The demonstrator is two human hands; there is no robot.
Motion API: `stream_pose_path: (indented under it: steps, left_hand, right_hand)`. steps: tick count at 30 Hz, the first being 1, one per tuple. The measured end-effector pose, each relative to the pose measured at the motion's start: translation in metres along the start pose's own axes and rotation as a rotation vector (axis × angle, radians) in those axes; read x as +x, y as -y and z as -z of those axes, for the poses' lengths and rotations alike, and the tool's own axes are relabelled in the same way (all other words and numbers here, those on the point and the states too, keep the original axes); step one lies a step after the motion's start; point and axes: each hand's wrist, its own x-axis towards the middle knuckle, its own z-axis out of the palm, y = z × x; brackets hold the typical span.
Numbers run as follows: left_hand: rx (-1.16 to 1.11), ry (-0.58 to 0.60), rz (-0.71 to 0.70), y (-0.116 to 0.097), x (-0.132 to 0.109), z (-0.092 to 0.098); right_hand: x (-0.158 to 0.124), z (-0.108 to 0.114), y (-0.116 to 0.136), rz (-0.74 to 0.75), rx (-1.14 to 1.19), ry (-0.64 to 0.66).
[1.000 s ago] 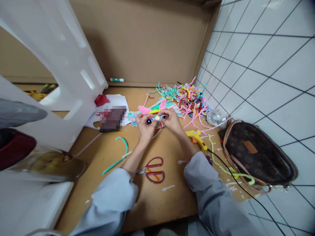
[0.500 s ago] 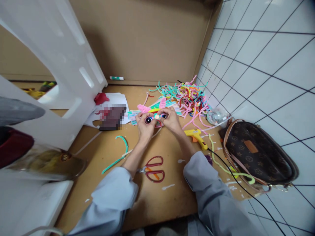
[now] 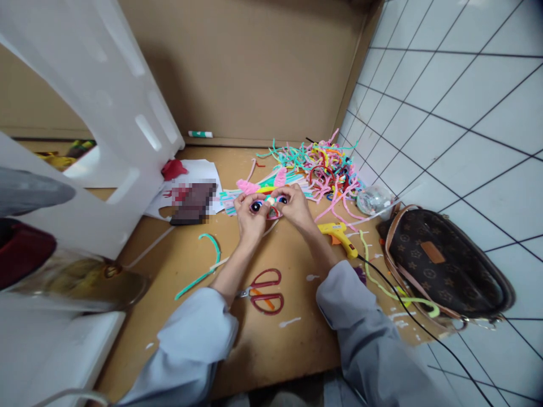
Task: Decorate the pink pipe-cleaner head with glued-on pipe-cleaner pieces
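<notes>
Both of my hands meet over a small pipe-cleaner craft figure (image 3: 268, 202) with two dark round eyes and pink ears. My left hand (image 3: 250, 217) pinches its left side by one eye. My right hand (image 3: 294, 208) pinches its right side by the other eye. The figure sits just above the brown tabletop (image 3: 237, 339), in front of a heap of coloured pipe cleaners (image 3: 318, 167).
Red scissors (image 3: 265, 291) lie between my forearms. A yellow glue gun (image 3: 338, 236) with a black cord lies right of my right wrist, beside a brown handbag (image 3: 445, 265). A teal pipe cleaner (image 3: 207, 265), a phone (image 3: 193, 202) on white paper and a white plastic stool (image 3: 97, 130) are at left.
My hands stay on the figure and have only shifted slightly; the view has barely drifted.
</notes>
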Motion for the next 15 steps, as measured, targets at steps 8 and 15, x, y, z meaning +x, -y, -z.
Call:
stream_pose_path:
  steps: [8,15]
  left_hand:
    - [0.002,0.002,0.023,-0.002,0.0,0.001]
    - [-0.005,-0.011,0.04,-0.001,0.0,0.0]
  right_hand:
    - [-0.001,0.0,0.0,0.024,0.004,-0.008]
    - [0.005,-0.001,-0.01,0.06,0.033,0.02]
